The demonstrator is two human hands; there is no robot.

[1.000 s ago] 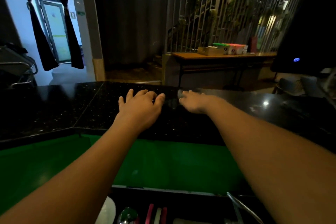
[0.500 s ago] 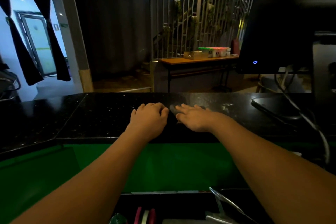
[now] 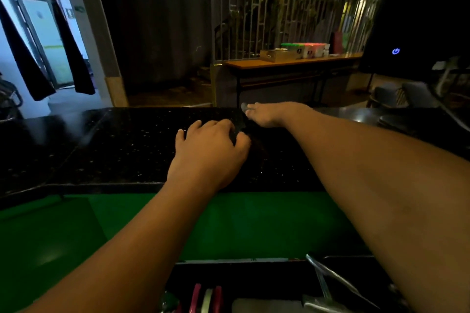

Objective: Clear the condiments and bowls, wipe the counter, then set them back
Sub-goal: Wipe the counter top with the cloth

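A: Curtains (image 3: 63, 58) framed the lit doorway at far left, and our black speckled counter (image 3: 114, 147) ran rightward from there. Where was the left hand?

B: Our left hand (image 3: 208, 155) sat mid-counter, knuckles bent, fingers curled down onto the stone. We couldn't tell whether it gripped something dark underneath.

A: And the right?

B: Our right hand (image 3: 272, 114) lay at the far edge, just right of the left. Its fingers were stretched flat and grasped nothing. The fingertips touched a small grey thing (image 3: 243, 106), perhaps a cloth corner.

A: Any condiments and bowls?

B: None showed on the counter around our hands. Coloured containers (image 3: 305, 49) stood on the wooden side table (image 3: 292, 62), far off to the right, but we couldn't say they were ours. The monitor (image 3: 419, 20) stood at the right edge.

A: So we judged it the wiping step.

B: Yes, the clearing looked done. The next move called for drawing the flat hand toward the near edge with even pressure. After that we'd need to work rightward toward the monitor before setting anything back.
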